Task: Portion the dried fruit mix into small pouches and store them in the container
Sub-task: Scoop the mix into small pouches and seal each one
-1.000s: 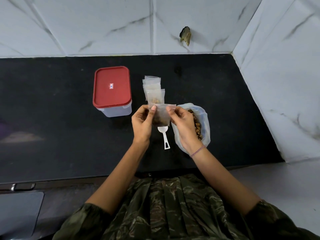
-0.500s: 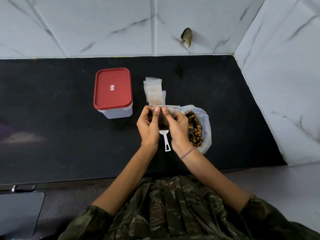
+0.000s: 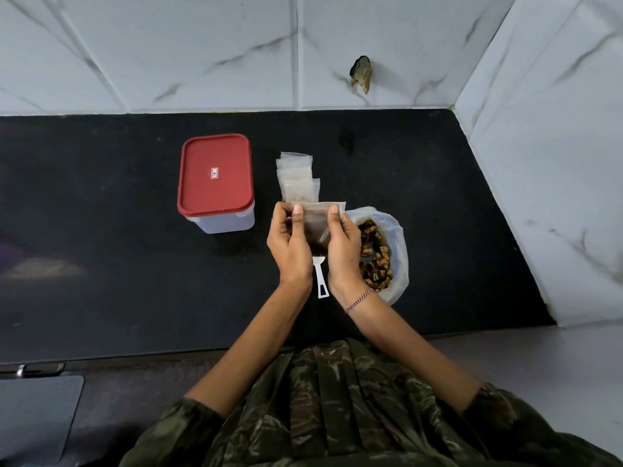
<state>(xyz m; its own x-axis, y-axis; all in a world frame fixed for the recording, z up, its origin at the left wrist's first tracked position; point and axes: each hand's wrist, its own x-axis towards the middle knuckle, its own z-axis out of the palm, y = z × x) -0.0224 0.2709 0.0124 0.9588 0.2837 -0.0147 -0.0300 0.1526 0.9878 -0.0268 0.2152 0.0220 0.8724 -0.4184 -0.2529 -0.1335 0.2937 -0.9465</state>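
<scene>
So both grips are pinching one small pouch (image 3: 315, 227) held up over the tabletop (image 3: 101, 247): left grip (image 3: 290, 247) has its thumb on the top left corner, right grip (image 3: 344, 254) has its thumb on the top right, fingers curled behind. The pouch hangs long-axis down, with dark fruit settled in the bottom and its top strip running left to right between the thumbs. Looks to me like the sealing step, so the thumbs probably need to run along that strip. The container (image 3: 215, 173) sits well off to the left, nearer the left grip, with its red lid on, so that has to come off before anything gets stored. Can't tell what's inside it. Just beyond the hands there's a pile of pouches (image 3: 296, 176), some seemingly with bits in them. The open bag (image 3: 397, 244) beside the right grip has plenty of fruit mix (image 3: 374, 257) left, and the scoop (image 3: 321, 281) lies flat between the wrists.
</scene>
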